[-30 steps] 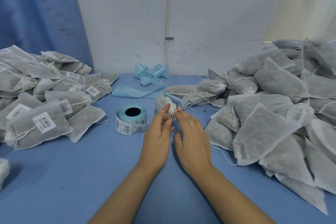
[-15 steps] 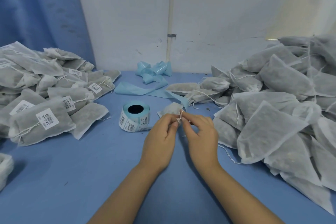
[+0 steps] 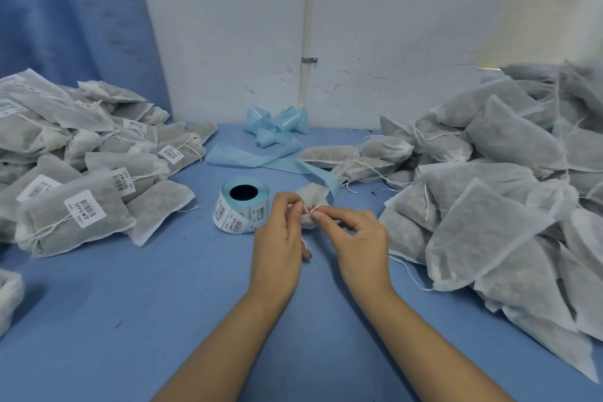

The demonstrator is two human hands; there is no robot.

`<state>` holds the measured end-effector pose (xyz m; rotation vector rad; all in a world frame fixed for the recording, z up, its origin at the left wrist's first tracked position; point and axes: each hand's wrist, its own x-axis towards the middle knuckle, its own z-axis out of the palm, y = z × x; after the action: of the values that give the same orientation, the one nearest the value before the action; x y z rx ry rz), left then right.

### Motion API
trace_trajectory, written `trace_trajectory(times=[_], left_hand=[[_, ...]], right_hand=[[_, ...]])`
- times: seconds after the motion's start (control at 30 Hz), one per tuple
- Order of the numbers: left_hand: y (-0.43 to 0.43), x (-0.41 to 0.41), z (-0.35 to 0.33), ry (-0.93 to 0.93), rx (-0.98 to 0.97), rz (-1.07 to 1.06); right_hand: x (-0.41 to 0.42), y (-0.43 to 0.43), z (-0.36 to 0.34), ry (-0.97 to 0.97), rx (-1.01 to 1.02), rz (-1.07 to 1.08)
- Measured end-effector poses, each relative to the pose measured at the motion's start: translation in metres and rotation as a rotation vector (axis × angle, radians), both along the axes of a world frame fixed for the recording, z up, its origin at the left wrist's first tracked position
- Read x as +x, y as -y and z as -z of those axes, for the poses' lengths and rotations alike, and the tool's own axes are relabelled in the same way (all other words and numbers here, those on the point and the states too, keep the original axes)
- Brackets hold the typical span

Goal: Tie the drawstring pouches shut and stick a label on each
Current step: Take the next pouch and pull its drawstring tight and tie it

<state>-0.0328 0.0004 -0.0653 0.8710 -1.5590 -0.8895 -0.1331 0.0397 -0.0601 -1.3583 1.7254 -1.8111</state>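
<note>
At frame centre, the left hand [image 3: 277,238] and right hand [image 3: 362,245], fingers [image 3: 332,214] curled, are pinching the thin white drawstring [image 3: 306,206] of a soft, gauzy pouch [image 3: 315,194] above the smooth blue bench [image 3: 163,287].

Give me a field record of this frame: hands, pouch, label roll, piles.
left hand: pinches drawstring
right hand: pinches drawstring
pouch: between the hands, no label visible
label roll: on table, left of pouch
left pile: labelled pouches
right pile: pouches without visible labels
backing strip: loose, behind roll

Matt fibrous cloth pouches [image 3: 496,228]; glossy paper label roll [image 3: 243,209]; smooth table [image 3: 137,303]
</note>
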Motion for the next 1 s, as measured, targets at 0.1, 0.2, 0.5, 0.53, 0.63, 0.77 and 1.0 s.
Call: trace_trajectory(times=[0.1,0.2,0.5,0.53,0.63,0.77,1.0], left_hand=[[0.001,0.0,0.001,0.005,0.007,0.001],[0.0,0.001,0.001,0.012,-0.008,0.012],[-0.007,-0.012,-0.001,-0.246,0.146,0.198],[-0.006,-0.013,-0.001,-0.254,0.15,0.197],[-0.001,-0.008,-0.001,-0.203,0.087,0.182],[0.002,-0.003,-0.003,-0.124,0.026,0.189],[0.004,0.0,-0.004,-0.107,0.0,0.168]], right_hand=[[-0.001,-0.001,0.0,-0.168,0.011,0.018],[-0.002,0.0,0.003,-0.355,0.012,0.062],[0.003,0.005,0.004,0.078,0.011,0.014],[0.002,0.005,0.004,0.147,0.013,-0.003],[0.0,0.005,0.004,0.208,0.009,-0.044],[0.0,0.005,0.002,0.276,0.035,-0.113],[0.002,0.004,0.001,0.223,0.03,-0.099]])
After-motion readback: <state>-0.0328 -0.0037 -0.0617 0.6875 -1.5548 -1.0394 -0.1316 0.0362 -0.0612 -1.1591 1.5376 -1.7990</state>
